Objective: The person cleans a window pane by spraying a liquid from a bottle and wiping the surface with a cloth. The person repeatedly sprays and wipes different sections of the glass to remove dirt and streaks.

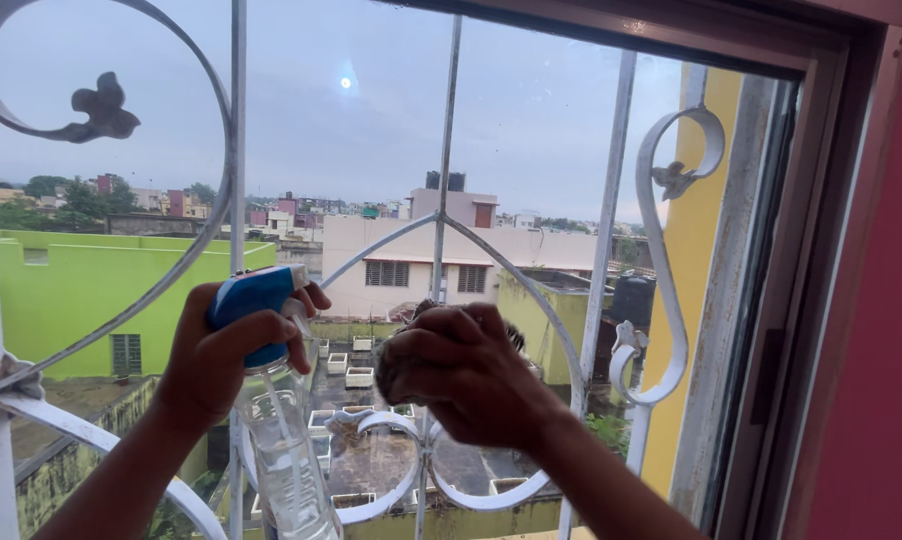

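Item, my left hand (211, 360): closed around the neck of a clear spray bottle (276, 440) with a blue trigger head (256, 300), one finger curled over the trigger; the bottle stands upright, left of the central bar (441, 200) of the white window grille, nozzle toward the glass; liquid shows inside.

Item, my right hand (466, 375): closed on a bunched dark cloth (426, 320), only its edges showing past my fingers; it sits just right of the central bar, pressed to the glass or close to it, I cannot tell which.

Item, window grille (611, 250): white curled ironwork with small leaf ornaments; it lies beyond both hands.

Item, window pane (531, 100): faint specks and a bright glare spot high up, left of the central bar.

Item, window frame (771, 300): dark, far right of the central bar, with a pink wall (871, 350) beyond it.

Item, view outside: green and cream buildings, rooftops, grey sky.

Step in hand, as I judge it: wiping the glass near the central bar with the bottle held ready; the next move would seem to call for the nozzle aimed at an uncleaned patch and the cloth lifted clear of the spray.
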